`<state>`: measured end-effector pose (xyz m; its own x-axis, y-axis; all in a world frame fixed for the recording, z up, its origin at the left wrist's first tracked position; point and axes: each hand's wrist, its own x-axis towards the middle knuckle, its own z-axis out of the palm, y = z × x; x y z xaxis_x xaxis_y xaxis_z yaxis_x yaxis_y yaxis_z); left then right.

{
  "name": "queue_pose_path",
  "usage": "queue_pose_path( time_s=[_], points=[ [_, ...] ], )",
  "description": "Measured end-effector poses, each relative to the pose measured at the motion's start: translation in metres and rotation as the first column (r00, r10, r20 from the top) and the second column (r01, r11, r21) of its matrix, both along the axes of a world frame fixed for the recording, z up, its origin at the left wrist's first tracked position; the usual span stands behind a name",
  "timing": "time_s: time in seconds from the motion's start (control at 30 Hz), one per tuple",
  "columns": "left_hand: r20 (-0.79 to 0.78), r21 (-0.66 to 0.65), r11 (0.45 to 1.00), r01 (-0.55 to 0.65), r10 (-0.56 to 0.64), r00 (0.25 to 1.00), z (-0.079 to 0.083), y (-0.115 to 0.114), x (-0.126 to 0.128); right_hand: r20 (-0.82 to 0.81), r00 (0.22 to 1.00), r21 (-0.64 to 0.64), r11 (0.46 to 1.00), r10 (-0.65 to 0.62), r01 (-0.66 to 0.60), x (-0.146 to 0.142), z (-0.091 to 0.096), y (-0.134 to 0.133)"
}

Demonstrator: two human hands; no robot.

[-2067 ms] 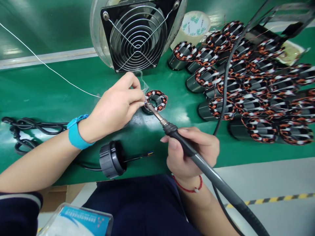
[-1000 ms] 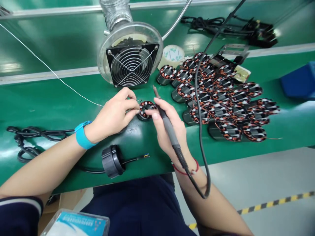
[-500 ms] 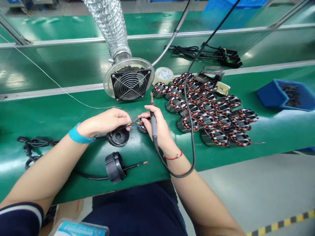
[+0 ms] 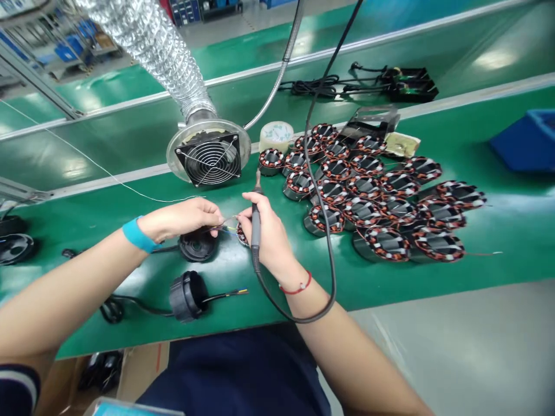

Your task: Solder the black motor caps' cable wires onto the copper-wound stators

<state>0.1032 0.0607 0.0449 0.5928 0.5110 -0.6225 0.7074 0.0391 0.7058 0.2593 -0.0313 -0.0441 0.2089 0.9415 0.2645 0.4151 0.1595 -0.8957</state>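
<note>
Carton (image 4: 141, 370): black items (image 4: 103, 370) | blue bin (image 4: 518, 144): contents unclear | right hand (image 4: 269, 234): iron (image 4: 255, 225)

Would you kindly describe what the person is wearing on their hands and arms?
The left hand is gloveless, with a wide turquoise wristband; that arm shows a dark, pale-striped sleeve. The right hand is also gloveless, with a thin red bracelet.
</note>
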Motion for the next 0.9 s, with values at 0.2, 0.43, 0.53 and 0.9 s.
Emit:
queue_pose_path(
  time_s=[0.2,0.43,0.53,0.9],
  points=[
    [-0.038,0.102,0.994,-0.041,0.045,0.998,0.003,-0.011,0.01,0.029,0.998,0.004,0.998,0.059,-0.059,-0.002,0.003,-0.003],
    [-0.252,0.018,1.0,-0.012,0.017,0.968,0.028,-0.029,-0.005,0.118,0.992,-0.014,0.999,0.038,-0.037,-0.01,0.012,-0.011],
    [-0.253,0.014,0.997,-0.082,0.083,0.964,0.03,-0.033,0.0,0.115,0.992,-0.026,0.998,0.059,-0.056,-0.011,0.011,-0.013],
    [-0.14,0.049,0.978,-0.202,0.207,0.968,0.018,-0.021,0.011,0.079,0.997,0.018,1.0,0.021,-0.023,-0.009,0.006,-0.013]
  ],
)
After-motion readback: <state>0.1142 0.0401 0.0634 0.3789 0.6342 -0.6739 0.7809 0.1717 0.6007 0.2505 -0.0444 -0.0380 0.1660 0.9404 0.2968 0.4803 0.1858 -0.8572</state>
